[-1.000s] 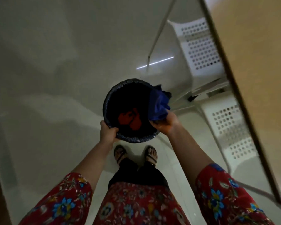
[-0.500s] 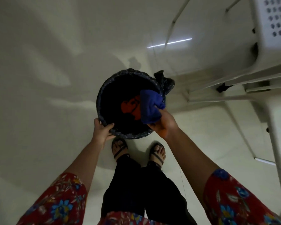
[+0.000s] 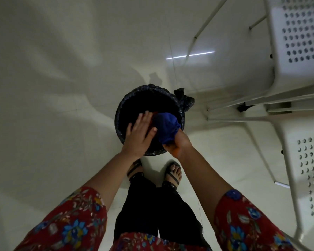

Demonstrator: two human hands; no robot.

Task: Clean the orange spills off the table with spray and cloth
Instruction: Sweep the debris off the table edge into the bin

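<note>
we see a deep blue cloth (image 3: 166, 127), a black-lined bin (image 3: 149, 93) with a scrap of orange-red (image 3: 155, 113) inside, red sleeves (image 3: 69, 220) patterned with blue flowers, black trousers (image 3: 152, 205), a pale cream floor (image 3: 62, 69) and white perforated chairs (image 3: 301, 33).

bin (image 3: 123, 113) on floor (image 3: 62, 69), ahead of feet | left hand (image 3: 139, 135) and cloth (image 3: 166, 127) over bin opening, cloth right of hand | chairs (image 3: 297, 51) right of bin

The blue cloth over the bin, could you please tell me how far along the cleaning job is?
Done: orange waste seems already in the lined bin. In hand: the right hand grips the blue cloth above it; the open left hand brushes alongside. Left: unclear, the table is out of view.
</note>
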